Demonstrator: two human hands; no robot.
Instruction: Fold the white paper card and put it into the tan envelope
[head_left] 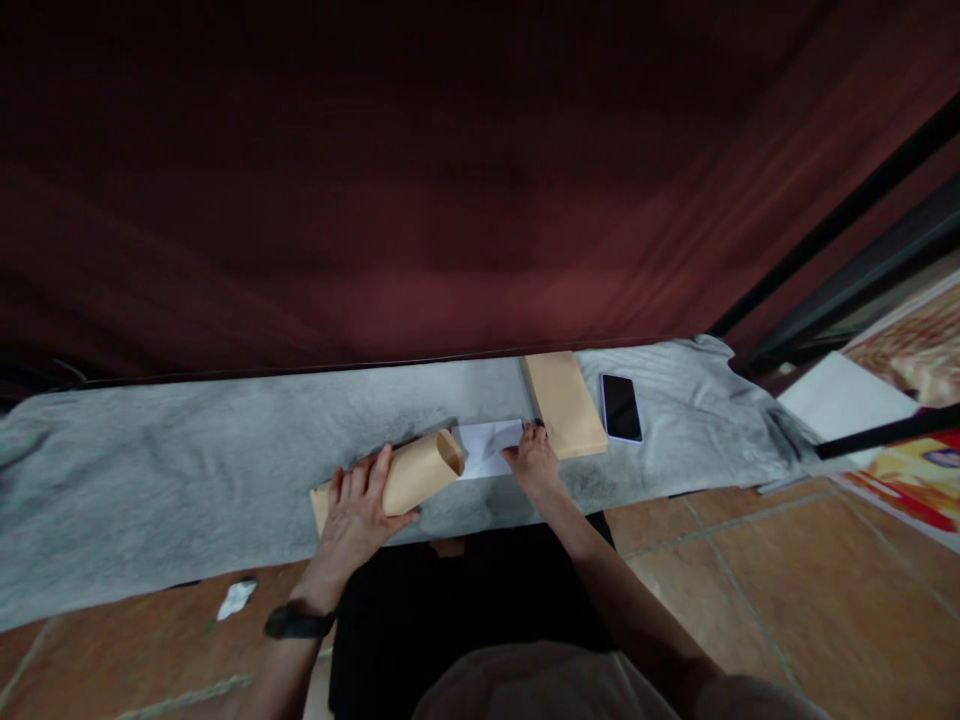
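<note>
My left hand grips a brown paper envelope, squeezing it so its mouth bulges open toward the right. My right hand pinches the edge of a folded white paper sheet, whose left end sits at the envelope's open mouth. Both lie on a grey cloth spread over a low surface. A black watch is on my left wrist.
A stack of brown envelopes lies just right of my right hand, with a dark phone beside it. A dark red curtain hangs behind. A crumpled white scrap lies on the tiled floor. White board and colourful prints sit at far right.
</note>
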